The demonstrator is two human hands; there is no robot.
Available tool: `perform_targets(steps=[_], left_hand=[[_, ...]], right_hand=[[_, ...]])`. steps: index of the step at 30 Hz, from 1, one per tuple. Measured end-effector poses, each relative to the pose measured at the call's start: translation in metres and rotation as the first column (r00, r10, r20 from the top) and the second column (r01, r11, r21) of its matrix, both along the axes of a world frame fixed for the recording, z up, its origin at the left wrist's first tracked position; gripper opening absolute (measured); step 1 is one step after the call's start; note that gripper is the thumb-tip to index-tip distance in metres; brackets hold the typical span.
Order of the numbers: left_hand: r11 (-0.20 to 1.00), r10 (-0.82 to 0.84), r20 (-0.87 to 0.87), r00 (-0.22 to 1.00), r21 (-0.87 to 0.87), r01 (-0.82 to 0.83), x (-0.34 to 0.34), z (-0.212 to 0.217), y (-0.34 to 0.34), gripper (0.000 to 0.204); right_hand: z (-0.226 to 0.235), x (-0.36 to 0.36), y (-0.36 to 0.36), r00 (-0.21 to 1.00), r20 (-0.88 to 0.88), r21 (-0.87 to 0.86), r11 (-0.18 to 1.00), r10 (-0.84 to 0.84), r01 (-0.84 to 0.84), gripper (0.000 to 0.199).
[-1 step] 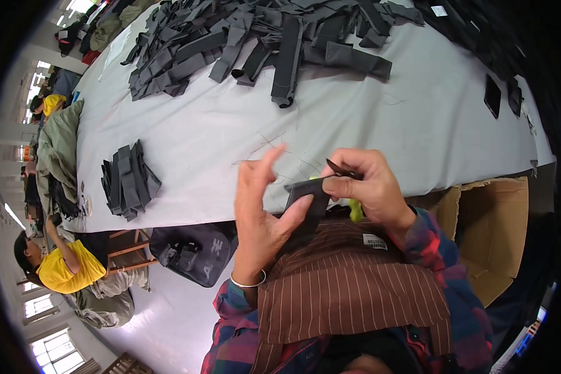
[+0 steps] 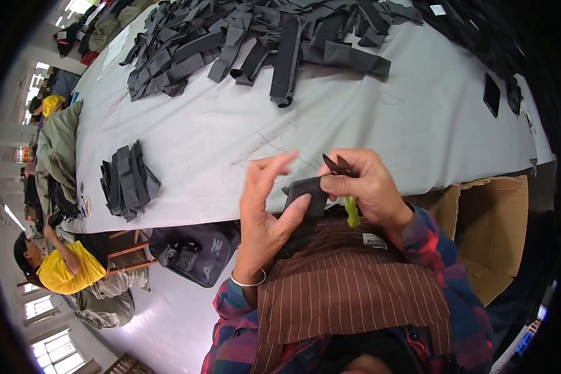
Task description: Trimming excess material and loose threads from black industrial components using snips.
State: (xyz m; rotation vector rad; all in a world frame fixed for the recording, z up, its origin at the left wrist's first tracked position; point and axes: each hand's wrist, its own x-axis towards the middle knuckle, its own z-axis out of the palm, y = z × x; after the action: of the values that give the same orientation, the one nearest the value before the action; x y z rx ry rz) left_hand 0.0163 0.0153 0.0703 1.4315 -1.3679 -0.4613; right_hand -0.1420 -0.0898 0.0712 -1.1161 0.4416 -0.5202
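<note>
Over the table's near edge, a folded dark grey fabric strip (image 2: 308,190) is held up between both hands. My left hand (image 2: 268,206) grips its left side, the thumb pressed flat on the cloth and the other fingers raised and slightly blurred. At the strip's upper right corner, my right hand (image 2: 361,184) pinches the edge with thumb and forefinger. That same hand also holds small thread snips (image 2: 338,165), their dark blades apart and pointing up and left. A lime-green piece (image 2: 353,215) hangs below the right fingers.
A large heap of dark grey strips (image 2: 287,62) covers the table's far side. A small stack (image 2: 129,181) lies at the left, and a dark phone (image 2: 492,95) at the right. Loose threads are scattered ahead. Beside me are a cardboard box (image 2: 492,243) and a black bag (image 2: 190,252); people work at left.
The raised left fingers have shifted slightly right and down. The snips' blades now show wider apart and tilt more upward, and the green piece has swung a little.
</note>
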Motion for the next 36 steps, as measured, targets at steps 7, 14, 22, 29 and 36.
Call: perform_targets(steps=[7,14,22,29,36], left_hand=[[0.955,0.079,-0.920,0.383,0.180,0.235,-0.021,-0.026,0.001,0.010],[0.949,0.215,-0.890,0.403,0.287,0.129,-0.014,-0.041,-0.002,0.009],[0.946,0.222,-0.887,0.405,0.297,0.133,-0.015,-0.040,-0.006,0.010],[0.946,0.200,-0.889,0.413,0.284,0.154,-0.016,-0.039,-0.006,0.011],[0.944,0.192,-0.892,0.410,0.283,0.172,-0.016,-0.040,-0.007,0.012]], right_hand=[[-0.036,0.000,-0.007,0.997,0.000,0.411,0.909,0.080,-0.073,0.017],[-0.020,-0.005,-0.020,0.892,-0.101,-0.872,0.471,-0.440,0.133,0.022],[-0.018,-0.010,-0.023,0.889,-0.069,-0.993,0.118,-0.452,-0.017,0.022],[-0.023,-0.006,-0.025,0.914,-0.026,-0.989,0.142,-0.405,0.035,0.019],[-0.026,-0.004,-0.028,0.914,-0.068,-0.963,0.266,-0.401,0.046,0.015]])
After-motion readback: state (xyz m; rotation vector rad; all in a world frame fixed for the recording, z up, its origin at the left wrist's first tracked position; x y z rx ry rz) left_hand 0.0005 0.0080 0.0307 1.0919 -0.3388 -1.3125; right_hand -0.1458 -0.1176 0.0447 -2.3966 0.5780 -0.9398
